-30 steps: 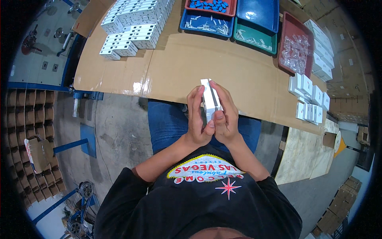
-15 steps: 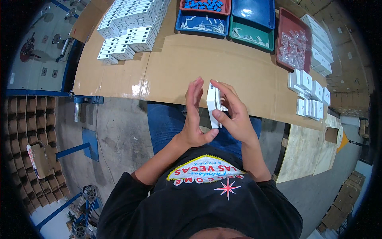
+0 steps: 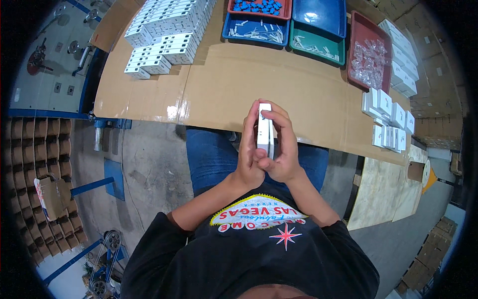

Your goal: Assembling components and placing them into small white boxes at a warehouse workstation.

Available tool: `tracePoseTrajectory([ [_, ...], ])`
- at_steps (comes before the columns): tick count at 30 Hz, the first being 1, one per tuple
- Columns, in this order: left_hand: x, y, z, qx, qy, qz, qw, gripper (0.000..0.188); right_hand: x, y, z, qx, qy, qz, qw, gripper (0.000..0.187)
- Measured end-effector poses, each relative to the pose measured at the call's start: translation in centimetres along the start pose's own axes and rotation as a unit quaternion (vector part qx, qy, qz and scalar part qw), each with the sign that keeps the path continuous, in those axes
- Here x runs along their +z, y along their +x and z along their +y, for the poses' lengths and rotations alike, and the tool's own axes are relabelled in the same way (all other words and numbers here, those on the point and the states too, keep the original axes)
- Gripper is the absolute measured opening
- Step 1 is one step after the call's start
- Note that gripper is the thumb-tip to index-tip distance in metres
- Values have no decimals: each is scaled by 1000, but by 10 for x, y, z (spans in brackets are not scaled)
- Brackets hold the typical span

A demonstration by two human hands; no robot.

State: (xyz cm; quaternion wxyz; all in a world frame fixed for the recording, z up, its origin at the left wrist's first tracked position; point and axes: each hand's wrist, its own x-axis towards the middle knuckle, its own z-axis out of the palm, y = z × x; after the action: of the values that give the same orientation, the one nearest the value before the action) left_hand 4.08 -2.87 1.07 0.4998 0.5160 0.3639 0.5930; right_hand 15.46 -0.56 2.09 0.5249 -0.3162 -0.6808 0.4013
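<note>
Between the person's two palms, near the front edge of the worktop (image 3: 239, 89), a slim white case (image 3: 263, 127) is held with its narrow side facing up toward the camera. The left hand (image 3: 247, 152) lies along its left side and the right hand (image 3: 287, 149) along its right, so the hands press together with the case sandwiched between them. Right-hand fingers curl over the narrow side at the far end, and the thumbs meet at the near end. A dark gap runs down the right of the white strip.

Brown cardboard covers the worktop. Toward its far left stands a large stack of white boxes (image 3: 167, 37). Along the far side, a red tray (image 3: 259, 17) holds blue pieces; a blue tray (image 3: 254, 43) and a green tray (image 3: 334, 46) carry small white parts. To the right, a dark red tray (image 3: 367, 26) contains clear plastic pieces, and just nearer sits a group of small white boxes (image 3: 390, 117).
</note>
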Motion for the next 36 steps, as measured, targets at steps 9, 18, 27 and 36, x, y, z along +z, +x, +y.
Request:
tracePoseTrajectory([
  [9, -6, -2, -12, 47, 56, 21, 997, 98, 4, -7, 8, -14, -59, 27, 998, 78],
  [18, -9, 1, -6, 81, 98, 32, 991, 99, 6, -2, 8, -16, 4, 9, 1000, 74],
  [27, -36, 4, -20, 163, 181, 1, 970, 114, 1, 0, -12, 155, 231, -21, 960, 87],
  [36, -41, 4, -28, 232, 295, 52, 925, 124, 17, -5, -24, 248, 191, -74, 947, 61],
])
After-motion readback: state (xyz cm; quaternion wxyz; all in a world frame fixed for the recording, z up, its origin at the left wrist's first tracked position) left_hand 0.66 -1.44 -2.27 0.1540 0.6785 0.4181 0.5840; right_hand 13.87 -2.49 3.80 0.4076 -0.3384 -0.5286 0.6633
